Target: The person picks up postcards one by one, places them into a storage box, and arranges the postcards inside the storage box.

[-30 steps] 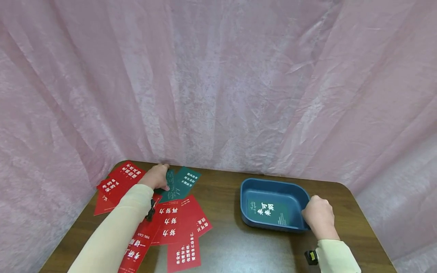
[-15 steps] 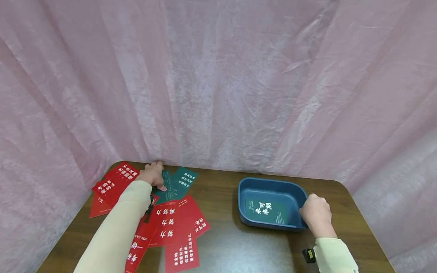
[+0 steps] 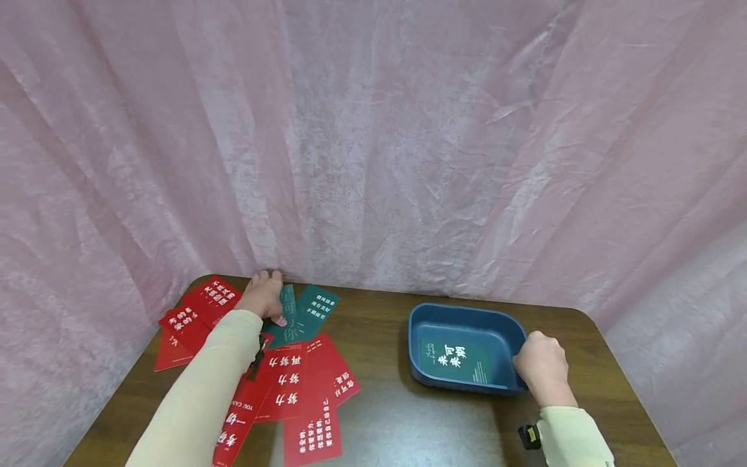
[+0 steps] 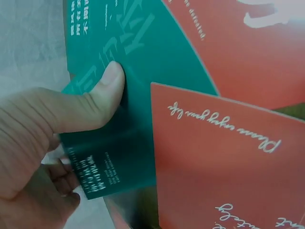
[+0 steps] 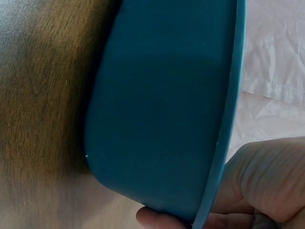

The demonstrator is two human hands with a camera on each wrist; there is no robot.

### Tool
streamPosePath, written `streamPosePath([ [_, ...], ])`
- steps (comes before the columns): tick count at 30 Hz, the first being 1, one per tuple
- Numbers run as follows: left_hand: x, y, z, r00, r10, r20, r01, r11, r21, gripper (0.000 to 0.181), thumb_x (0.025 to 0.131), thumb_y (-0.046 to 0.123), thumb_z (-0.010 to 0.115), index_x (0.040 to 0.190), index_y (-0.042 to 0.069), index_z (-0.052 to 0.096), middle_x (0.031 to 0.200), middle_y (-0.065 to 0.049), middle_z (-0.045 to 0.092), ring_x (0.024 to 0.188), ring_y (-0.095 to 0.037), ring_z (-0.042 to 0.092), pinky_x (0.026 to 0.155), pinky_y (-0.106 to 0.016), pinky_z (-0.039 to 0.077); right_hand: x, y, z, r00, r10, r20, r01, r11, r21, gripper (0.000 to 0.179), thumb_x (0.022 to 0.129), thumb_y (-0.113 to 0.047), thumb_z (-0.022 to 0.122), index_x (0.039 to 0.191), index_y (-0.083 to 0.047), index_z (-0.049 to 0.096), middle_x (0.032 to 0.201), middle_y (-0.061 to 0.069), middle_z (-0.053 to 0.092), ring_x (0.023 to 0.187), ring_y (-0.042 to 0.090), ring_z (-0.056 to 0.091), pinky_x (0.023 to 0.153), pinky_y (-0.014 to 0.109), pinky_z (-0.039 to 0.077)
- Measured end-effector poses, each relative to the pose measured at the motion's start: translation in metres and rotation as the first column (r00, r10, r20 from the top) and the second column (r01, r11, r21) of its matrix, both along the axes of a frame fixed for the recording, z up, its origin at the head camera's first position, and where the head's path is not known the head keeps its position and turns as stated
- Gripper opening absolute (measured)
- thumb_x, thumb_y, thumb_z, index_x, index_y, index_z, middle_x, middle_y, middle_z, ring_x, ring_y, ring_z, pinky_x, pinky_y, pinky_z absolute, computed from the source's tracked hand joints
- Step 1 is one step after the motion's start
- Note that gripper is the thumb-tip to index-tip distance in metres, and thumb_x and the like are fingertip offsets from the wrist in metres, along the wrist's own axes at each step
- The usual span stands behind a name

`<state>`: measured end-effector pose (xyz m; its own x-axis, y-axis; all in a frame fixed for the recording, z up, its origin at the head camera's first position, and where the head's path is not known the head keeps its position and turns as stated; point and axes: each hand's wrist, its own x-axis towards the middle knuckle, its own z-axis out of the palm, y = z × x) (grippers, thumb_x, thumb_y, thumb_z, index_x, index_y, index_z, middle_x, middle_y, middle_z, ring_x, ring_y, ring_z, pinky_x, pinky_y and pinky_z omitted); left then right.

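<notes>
Left hand (image 3: 262, 298) pinches a green card (image 3: 296, 325), far left, apparently aligned near–far lengthwise; two other green cards (image 3: 319, 308) and seven red cards (image 3: 283, 389) show. Right hand (image 3: 543, 363) grips the right end of one blue tray (image 3: 461, 319).

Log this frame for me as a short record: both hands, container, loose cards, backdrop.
Left hand: thumb over a green card, fingers at its edge
Right hand: grips the right end of the blue container
Inside container: white-lettered card, lying flat
Loose cards: overlapping red cards and another green card, left side of the brown table
Backdrop: pink curtain
</notes>
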<state>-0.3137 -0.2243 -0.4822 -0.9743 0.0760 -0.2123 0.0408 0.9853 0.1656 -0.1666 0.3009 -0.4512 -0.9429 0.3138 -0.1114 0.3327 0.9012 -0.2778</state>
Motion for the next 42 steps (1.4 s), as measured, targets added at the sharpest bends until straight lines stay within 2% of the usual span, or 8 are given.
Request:
streamPosePath([
  [5,-0.001,0.008,-0.002,0.999,-0.033,-0.038,0.034,0.999,0.027,0.099,0.051,0.027,0.092,0.125,0.003,0.032,0.121,-0.024,0.049,0.109,-0.039,0.046,0.098,-0.057,0.036,-0.002,0.003,0.001,1.0,0.006,0.002,-0.006,1.0,0.009,0.022,0.077,-0.01,0.059,0.083,0.011,0.059,0.071,0.024,0.061,0.059,0.03,0.056,0.045,0.039,0.044],
  [11,0.001,0.011,-0.001,0.994,-0.07,-0.08,0.069,0.998,-0.007,0.099,0.048,0.03,0.093,0.125,0.008,0.034,0.117,-0.019,0.06,0.104,-0.039,0.053,0.095,-0.055,0.038,-0.001,0.005,-0.002,1.0,0.012,-0.001,-0.012,1.0,0.006,0.021,0.077,-0.009,0.057,0.08,0.011,0.06,0.068,0.023,0.06,0.058,0.029,0.055,0.044,0.038,0.044],
  [17,0.004,0.009,0.001,0.972,-0.164,-0.166,0.157,0.986,-0.055,0.096,0.048,0.033,0.092,0.132,0.014,0.05,0.123,-0.011,0.06,0.111,-0.031,0.053,0.097,-0.056,0.039,-0.004,0.004,-0.002,1.0,0.015,0.002,-0.015,1.0,0.007,0.023,0.077,-0.009,0.058,0.084,0.012,0.059,0.072,0.026,0.061,0.059,0.03,0.056,0.045,0.039,0.045],
  [23,0.007,0.008,0.01,0.95,-0.191,-0.246,0.179,0.981,-0.072,0.07,0.055,0.029,0.09,0.115,0.011,0.06,0.105,-0.011,0.067,0.097,-0.029,0.06,0.088,-0.054,0.045,-0.009,0.002,-0.001,1.0,0.015,0.005,-0.015,1.0,0.004,0.026,0.077,-0.01,0.06,0.087,0.013,0.058,0.073,0.026,0.061,0.06,0.031,0.057,0.046,0.04,0.046],
  [28,0.01,0.006,0.018,0.954,-0.168,-0.248,0.16,0.986,-0.055,0.048,0.07,0.02,0.082,0.111,0.006,0.06,0.102,-0.014,0.067,0.094,-0.033,0.062,0.084,-0.057,0.044,-0.011,0.003,-0.002,1.0,0.016,0.006,-0.016,1.0,0.007,0.027,0.077,-0.01,0.06,0.089,0.014,0.058,0.074,0.027,0.061,0.06,0.031,0.056,0.046,0.04,0.045],
  [33,0.012,0.008,0.028,0.948,-0.194,-0.252,0.181,0.981,-0.074,0.026,0.082,0.006,0.067,0.107,0.005,0.06,0.099,-0.015,0.066,0.092,-0.034,0.062,0.078,-0.056,0.045,-0.013,0.003,-0.002,1.0,0.013,0.012,-0.013,1.0,0.003,0.029,0.076,-0.01,0.06,0.09,0.014,0.058,0.075,0.029,0.061,0.061,0.032,0.057,0.046,0.04,0.046],
  [36,0.012,0.01,0.034,0.942,-0.207,-0.263,0.197,0.978,-0.065,0.022,0.083,0.002,0.064,0.104,0.005,0.061,0.096,-0.015,0.066,0.088,-0.033,0.063,0.075,-0.054,0.047,-0.013,0.004,-0.003,1.0,0.013,0.017,-0.013,1.0,-0.001,0.029,0.077,-0.01,0.059,0.091,0.015,0.057,0.075,0.028,0.061,0.061,0.032,0.057,0.046,0.04,0.046],
  [42,0.014,0.014,0.051,0.92,-0.239,-0.309,0.243,0.97,-0.027,0.027,0.082,0.005,0.068,0.108,0.004,0.062,0.098,-0.014,0.067,0.09,-0.031,0.064,0.077,-0.048,0.052,-0.014,0.003,-0.004,1.0,0.013,0.017,-0.013,1.0,-0.004,0.029,0.077,-0.01,0.057,0.092,0.015,0.056,0.075,0.029,0.06,0.06,0.032,0.057,0.045,0.04,0.046],
])
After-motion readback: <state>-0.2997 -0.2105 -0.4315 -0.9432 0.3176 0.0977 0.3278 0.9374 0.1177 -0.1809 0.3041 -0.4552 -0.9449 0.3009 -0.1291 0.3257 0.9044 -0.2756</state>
